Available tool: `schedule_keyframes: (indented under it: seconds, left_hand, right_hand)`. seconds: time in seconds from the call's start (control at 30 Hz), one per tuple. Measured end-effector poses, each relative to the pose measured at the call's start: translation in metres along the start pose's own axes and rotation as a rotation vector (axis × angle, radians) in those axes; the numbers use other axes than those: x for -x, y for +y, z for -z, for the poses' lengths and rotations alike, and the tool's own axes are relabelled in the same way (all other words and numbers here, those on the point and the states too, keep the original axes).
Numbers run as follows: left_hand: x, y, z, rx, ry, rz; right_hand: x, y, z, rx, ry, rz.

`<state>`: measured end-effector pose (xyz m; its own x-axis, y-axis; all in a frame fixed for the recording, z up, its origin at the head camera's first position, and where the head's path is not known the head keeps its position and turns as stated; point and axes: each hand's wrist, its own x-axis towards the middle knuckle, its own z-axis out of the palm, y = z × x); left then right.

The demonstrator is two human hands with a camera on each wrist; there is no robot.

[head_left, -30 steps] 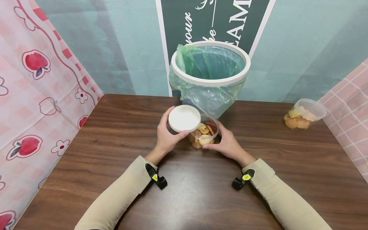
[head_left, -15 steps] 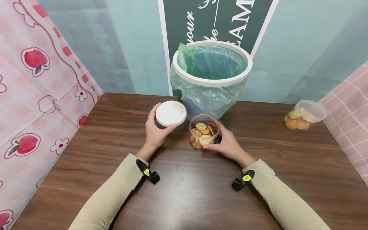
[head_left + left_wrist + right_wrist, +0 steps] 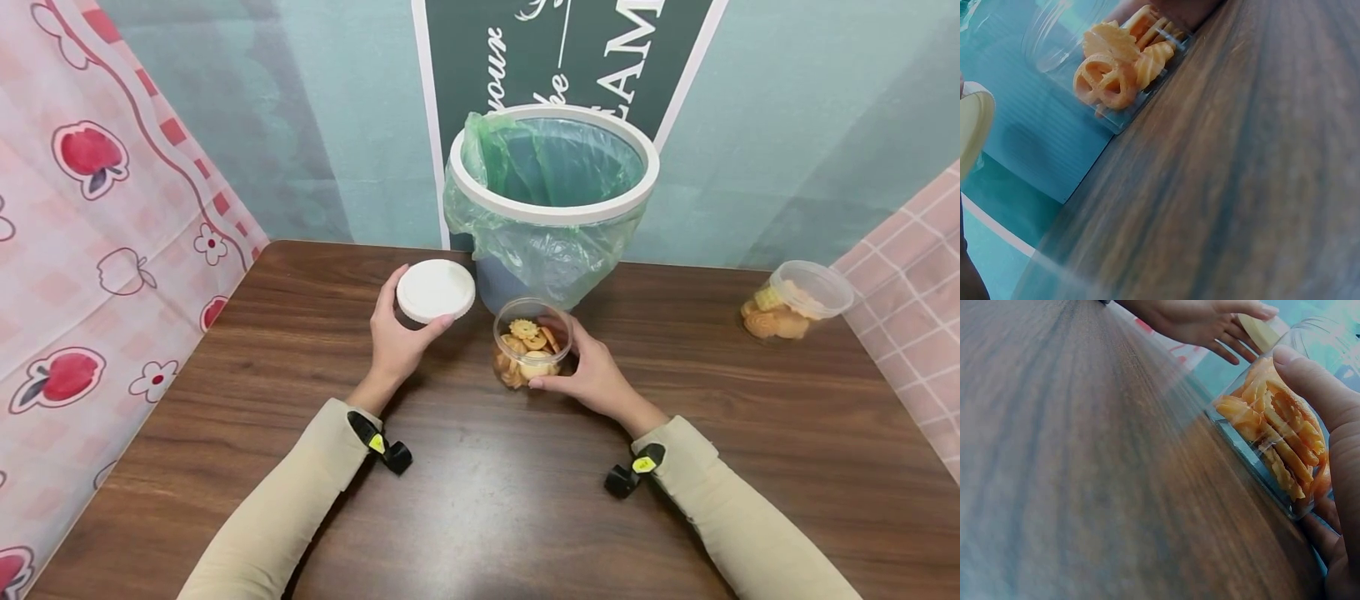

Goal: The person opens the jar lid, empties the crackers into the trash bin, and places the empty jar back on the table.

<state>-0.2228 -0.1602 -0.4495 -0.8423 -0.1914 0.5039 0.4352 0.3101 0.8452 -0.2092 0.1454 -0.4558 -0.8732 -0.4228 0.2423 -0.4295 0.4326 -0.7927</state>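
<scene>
A round white screw lid (image 3: pixel 436 290) is gripped at its edge by my left hand (image 3: pixel 395 340), to the left of the jar and above the table. My right hand (image 3: pixel 597 375) holds a clear plastic jar (image 3: pixel 501 360) around its right side, thumb in front. The jar stands upright on the table with its top uncovered. Inside it are several golden cookies (image 3: pixel 534 340); the left wrist view shows a pretzel-shaped cookie (image 3: pixel 1105 81) through the wall. In the right wrist view the thumb (image 3: pixel 1310 378) presses the jar, and the left hand (image 3: pixel 1194 322) shows beyond it with the lid.
A blue-grey bin (image 3: pixel 495 285) lined with a green bag and topped by a white rim (image 3: pixel 555 215) stands just behind the jar. Another clear jar (image 3: pixel 787 302) of cookies, with a translucent lid, is at the back right. A patterned cloth (image 3: pixel 112 250) hangs on the left.
My left hand has carried the lid left, away from over the jar's mouth, uncovering the cookies. My right hand and the jar have stayed in place.
</scene>
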Motion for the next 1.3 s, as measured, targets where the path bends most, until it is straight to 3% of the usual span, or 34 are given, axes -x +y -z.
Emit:
schedule_keyframes:
  seconds: [0.73,1.0,1.3]
  left_hand:
    - [-0.0018,-0.0049,0.0018,-0.103,-0.04,0.123]
    - [-0.0027,-0.0087,0.0002,-0.198,-0.115,0.186]
    - [-0.0026,-0.0075,0.0,-0.202,-0.151,0.206]
  right_hand:
    - [-0.0001,-0.0017,0.0004,0.009,-0.008,-0.011]
    - [-0.0002,-0.001,0.0006,0.021,-0.002,-0.015]
    - [0.0005,0.0011,0.0001,0.01,-0.007,-0.023]
